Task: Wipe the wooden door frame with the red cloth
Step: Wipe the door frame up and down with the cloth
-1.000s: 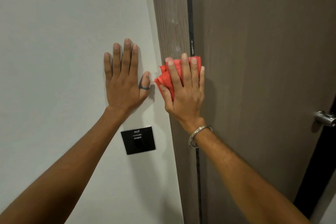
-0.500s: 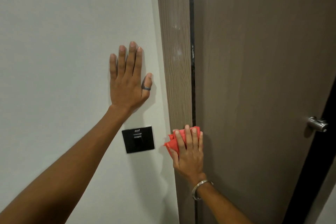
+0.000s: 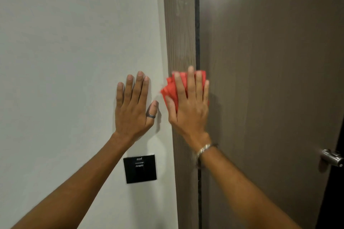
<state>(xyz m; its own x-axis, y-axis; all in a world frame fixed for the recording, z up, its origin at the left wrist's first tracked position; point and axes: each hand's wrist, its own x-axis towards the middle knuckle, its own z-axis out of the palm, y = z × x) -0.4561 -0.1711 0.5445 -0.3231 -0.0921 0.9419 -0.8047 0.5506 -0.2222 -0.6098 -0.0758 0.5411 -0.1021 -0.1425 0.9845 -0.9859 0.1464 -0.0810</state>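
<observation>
Two surfaces meet at 12 o'clock: a pale wall (image 3: 65, 42) and a wooden frame (image 3: 181, 33), with a brown door (image 3: 270, 61) beyond a dark gap; a black switch (image 3: 140, 169) sits at 6 o'clock, a metal handle (image 3: 332, 157) at 4 o'clock; the left hand (image 3: 133, 109) lies flat and released on the wall; the right hand (image 3: 189, 108) presses the cloth (image 3: 171, 89) flat on the frame, red edges showing above and left of its spread fingers (image 3: 190, 80).
</observation>
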